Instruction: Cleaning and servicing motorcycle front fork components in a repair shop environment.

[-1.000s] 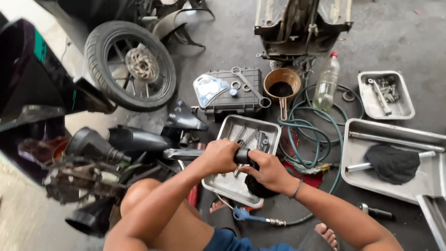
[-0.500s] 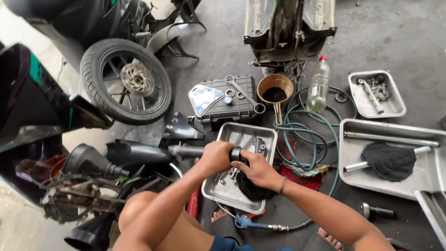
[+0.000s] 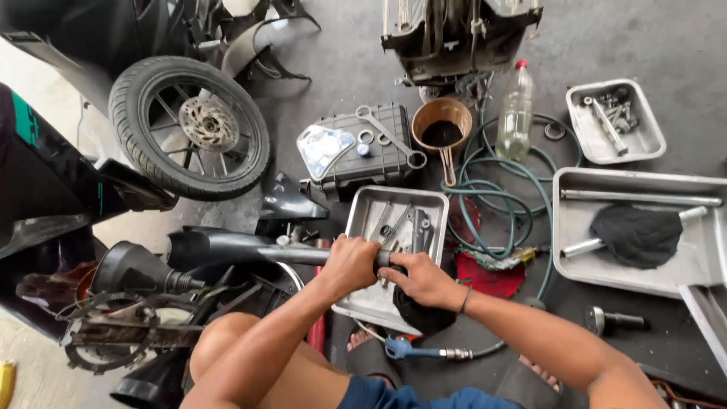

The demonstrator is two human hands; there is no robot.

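Steel fork tube (image 3: pixel 303 255), long axis horizontal at frame centre: we clasp its right end with our left hand (image 3: pixel 350 265), right hand (image 3: pixel 421 279) closed just beside it.

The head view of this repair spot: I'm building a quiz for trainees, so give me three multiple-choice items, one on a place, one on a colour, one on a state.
1. Where does the long spanner lie?
A. on the dark case
B. in the small tray
C. on the wheel

2. What colour is the coiled hose?
A. orange
B. green
C. white

3. How do the hands stand on the metal tube?
A. both off it
B. only the right hand on it
C. both closed around it

Answers: 1 A, it rests across the dark case lid. 2 B, its loops beside the middle tray are green. 3 C, left hand and right hand wrap it side by side.
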